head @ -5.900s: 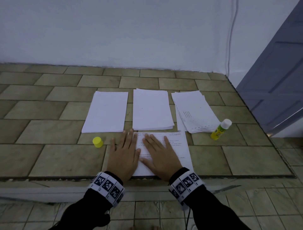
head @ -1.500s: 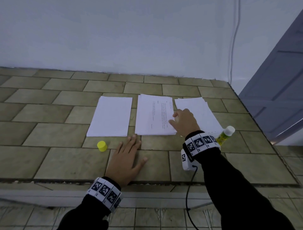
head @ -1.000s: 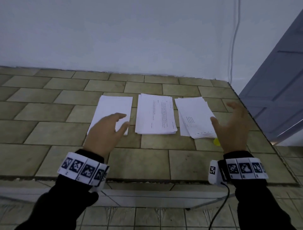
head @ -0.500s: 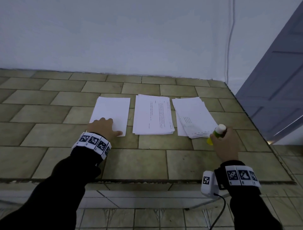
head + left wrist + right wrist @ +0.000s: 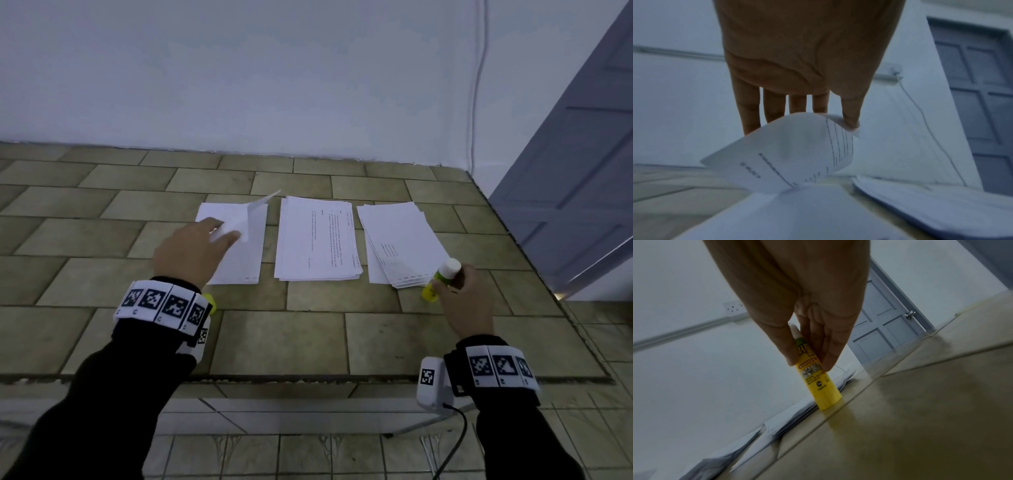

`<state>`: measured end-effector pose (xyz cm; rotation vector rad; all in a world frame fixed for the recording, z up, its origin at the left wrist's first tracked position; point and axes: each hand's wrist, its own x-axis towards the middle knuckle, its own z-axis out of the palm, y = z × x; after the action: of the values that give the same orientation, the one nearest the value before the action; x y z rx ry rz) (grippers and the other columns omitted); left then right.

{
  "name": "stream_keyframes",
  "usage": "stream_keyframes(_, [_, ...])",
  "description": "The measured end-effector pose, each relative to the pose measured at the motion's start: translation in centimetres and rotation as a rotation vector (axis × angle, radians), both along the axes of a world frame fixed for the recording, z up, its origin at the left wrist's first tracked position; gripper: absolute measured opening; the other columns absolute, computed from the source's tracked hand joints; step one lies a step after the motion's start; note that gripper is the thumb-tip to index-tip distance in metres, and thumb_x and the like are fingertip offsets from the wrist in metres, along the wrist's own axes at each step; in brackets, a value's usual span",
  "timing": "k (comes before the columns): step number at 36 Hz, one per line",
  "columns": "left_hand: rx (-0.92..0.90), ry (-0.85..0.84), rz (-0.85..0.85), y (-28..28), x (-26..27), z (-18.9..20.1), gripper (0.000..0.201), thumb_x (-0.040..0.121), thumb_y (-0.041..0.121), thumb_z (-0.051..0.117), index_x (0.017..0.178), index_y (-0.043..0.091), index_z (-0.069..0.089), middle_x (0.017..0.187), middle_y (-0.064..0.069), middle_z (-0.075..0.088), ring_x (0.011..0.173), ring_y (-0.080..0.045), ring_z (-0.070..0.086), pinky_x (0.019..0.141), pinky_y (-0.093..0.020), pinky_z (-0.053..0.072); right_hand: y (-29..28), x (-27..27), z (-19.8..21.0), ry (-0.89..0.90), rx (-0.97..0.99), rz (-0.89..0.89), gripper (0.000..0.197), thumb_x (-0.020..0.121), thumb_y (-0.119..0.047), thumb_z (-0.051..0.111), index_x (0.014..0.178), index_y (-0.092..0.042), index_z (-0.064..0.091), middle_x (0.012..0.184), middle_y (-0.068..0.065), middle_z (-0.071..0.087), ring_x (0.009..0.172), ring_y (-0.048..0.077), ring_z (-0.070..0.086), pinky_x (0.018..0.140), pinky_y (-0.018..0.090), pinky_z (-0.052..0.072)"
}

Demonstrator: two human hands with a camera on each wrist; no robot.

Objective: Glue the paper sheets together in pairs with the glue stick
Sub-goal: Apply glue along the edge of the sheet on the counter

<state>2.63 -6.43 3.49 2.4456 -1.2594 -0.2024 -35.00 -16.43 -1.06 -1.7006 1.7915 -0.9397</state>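
Note:
Three stacks of white paper lie side by side on the tiled counter: a left stack [image 5: 239, 255], a middle stack [image 5: 317, 240] with print on top, and a fanned right stack [image 5: 397, 240]. My left hand [image 5: 197, 250] pinches the near edge of the left stack's top sheet [image 5: 251, 217] [image 5: 797, 151] between thumb and fingers and curls it upward. My right hand [image 5: 460, 301] [image 5: 809, 360] grips the yellow glue stick [image 5: 442, 279] [image 5: 818, 378], uncapped, its base standing on the counter beside the right stack.
The yellow cap [image 5: 211, 303] lies on the counter, mostly hidden behind my left wrist. The white wall [image 5: 274, 85] closes the counter at the back, with a cable [image 5: 478, 85] down it. A grey-blue door [image 5: 575, 171] stands to the right. The counter's front edge [image 5: 308, 378] is near me.
My left hand has gone from resting on the left stack to lifting its top sheet. My right hand, which had just reached the glue stick, now holds it.

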Motion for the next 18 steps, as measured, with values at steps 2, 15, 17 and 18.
stream_keyframes(2, [-0.102,0.027,-0.089,0.6,-0.8,0.7,0.052,0.094,0.055,0.050,0.134,0.021,0.055,0.131,-0.005,0.060,0.113,-0.027,0.057,0.086,-0.036,0.041,0.0,0.0,0.0,0.002,0.001,0.003,0.036,0.087,-0.007,0.067,0.120,0.002,0.055,0.115,0.019,0.062,0.104,0.029,0.057,0.075,0.026,0.034])
stream_keyframes(15, [0.172,0.102,-0.863,3.5,-6.5,-2.5,0.064,0.078,0.069,0.051,0.137,0.044,0.046,0.153,0.010,0.037,0.144,-0.009,0.025,0.118,-0.037,0.023,-0.2,0.0,-0.5,-0.064,0.021,0.151,0.046,0.081,-0.002,0.073,0.123,-0.006,0.054,0.116,0.012,0.062,0.104,0.023,0.059,0.084,0.033,0.049])
stream_keyframes(17, [0.265,0.055,-0.909,3.9,-7.1,-3.2,0.055,0.089,0.054,0.060,0.140,0.043,0.043,0.158,0.008,0.027,0.148,-0.010,0.015,0.121,-0.035,0.015,0.0,0.2,-0.3,-0.079,0.045,0.181,0.043,0.083,-0.003,0.072,0.122,-0.008,0.054,0.115,0.009,0.062,0.105,0.024,0.059,0.089,0.038,0.051])
stream_keyframes(18, [0.319,0.047,-0.921,4.2,-7.4,-3.4,0.054,0.092,0.048,0.060,0.142,0.042,0.041,0.160,0.008,0.022,0.149,-0.010,0.009,0.121,-0.033,0.010,0.2,0.4,-0.1,-0.089,0.056,0.207,0.042,0.084,-0.002,0.071,0.122,-0.009,0.054,0.114,0.007,0.062,0.104,0.024,0.059,0.090,0.039,0.051])
